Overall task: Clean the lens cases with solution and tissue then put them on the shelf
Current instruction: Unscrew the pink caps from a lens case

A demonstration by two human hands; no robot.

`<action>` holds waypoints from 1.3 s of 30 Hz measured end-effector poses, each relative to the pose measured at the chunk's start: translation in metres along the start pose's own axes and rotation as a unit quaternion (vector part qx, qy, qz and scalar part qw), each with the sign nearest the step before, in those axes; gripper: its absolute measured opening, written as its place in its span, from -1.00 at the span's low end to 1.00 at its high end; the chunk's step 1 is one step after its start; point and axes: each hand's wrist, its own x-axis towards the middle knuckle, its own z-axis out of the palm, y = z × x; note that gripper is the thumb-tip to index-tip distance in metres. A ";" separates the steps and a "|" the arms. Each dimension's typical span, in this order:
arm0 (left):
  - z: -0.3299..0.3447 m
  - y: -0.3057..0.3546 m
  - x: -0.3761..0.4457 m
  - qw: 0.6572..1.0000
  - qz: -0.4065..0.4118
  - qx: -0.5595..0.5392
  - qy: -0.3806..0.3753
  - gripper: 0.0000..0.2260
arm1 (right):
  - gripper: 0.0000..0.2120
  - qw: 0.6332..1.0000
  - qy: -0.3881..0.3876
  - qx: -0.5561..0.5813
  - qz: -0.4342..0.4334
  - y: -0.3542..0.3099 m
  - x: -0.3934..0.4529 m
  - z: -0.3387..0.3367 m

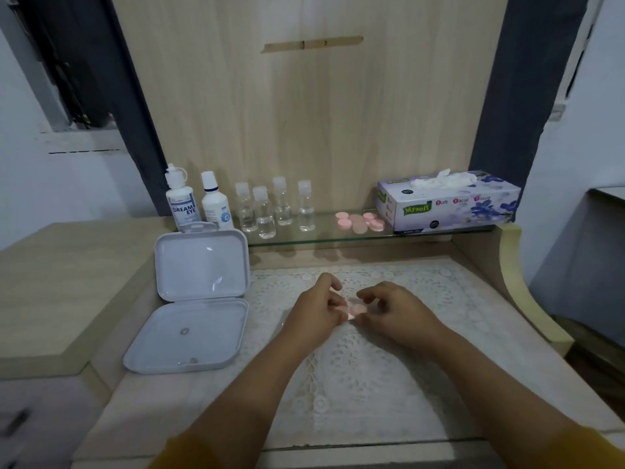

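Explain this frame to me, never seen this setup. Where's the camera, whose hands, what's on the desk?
There is no robot here. A person wears one wide-angle camera on the head, looking down at their own two hands, so this is the only view. The left hand and right hand meet over a lace mat and together hold a small pink lens case; how exactly the fingers grip it is hard to tell. Left of the mat lies an open white box. Behind, on a glass shelf, stand two solution bottles, four small clear bottles, more pink lens cases and a tissue box.
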 end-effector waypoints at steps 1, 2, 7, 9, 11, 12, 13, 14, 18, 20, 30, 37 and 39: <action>0.001 -0.001 0.000 1.000 0.000 -0.008 0.001 -0.74 | -0.66 1.000 0.005 0.003 -0.006 0.001 0.000 0.002; 0.002 -0.003 0.000 1.000 -0.002 -0.019 0.001 -0.73 | -0.73 1.000 0.011 0.004 -0.013 0.003 0.000 0.005; 0.003 -0.018 -0.001 1.000 0.004 -0.027 0.015 -0.78 | -0.80 0.999 0.046 0.008 -0.018 0.009 -0.002 0.015; 0.002 -0.022 -0.001 1.000 0.014 -0.017 0.013 -0.77 | -0.79 0.998 0.051 0.000 -0.023 0.010 -0.003 0.016; 0.002 -0.023 0.000 0.999 0.030 -0.001 0.012 -0.75 | -0.78 0.998 0.055 -0.011 -0.031 0.010 -0.003 0.017; 0.003 -0.024 0.000 0.999 0.039 0.013 0.014 -0.74 | -0.78 0.998 0.057 -0.012 -0.034 0.010 -0.004 0.018; 0.004 -0.024 0.000 0.998 0.047 0.026 0.015 -0.75 | -0.78 0.998 0.059 -0.010 -0.035 0.010 -0.004 0.018; 0.005 -0.024 0.000 0.998 0.053 0.040 0.015 -0.75 | -0.77 0.997 0.061 -0.010 -0.036 0.011 -0.005 0.018; 0.009 -0.024 0.001 0.992 0.072 0.100 0.025 -0.76 | -0.76 0.997 0.060 -0.022 -0.045 0.011 -0.005 0.019; 0.010 -0.023 0.001 0.990 0.075 0.119 0.032 -0.77 | -0.77 0.997 0.057 -0.010 -0.043 0.011 -0.004 0.019; 0.014 -0.021 0.006 0.974 0.061 0.208 0.060 -0.81 | -0.80 0.998 0.038 0.041 -0.028 0.005 -0.005 0.021; -0.006 -0.026 0.003 0.997 0.026 0.065 -0.032 -0.60 | -0.80 0.998 0.044 0.042 -0.033 0.005 -0.005 0.022; -0.004 -0.024 0.003 0.996 0.037 0.075 -0.028 -0.72 | -0.80 0.998 0.044 0.044 -0.032 0.005 -0.005 0.022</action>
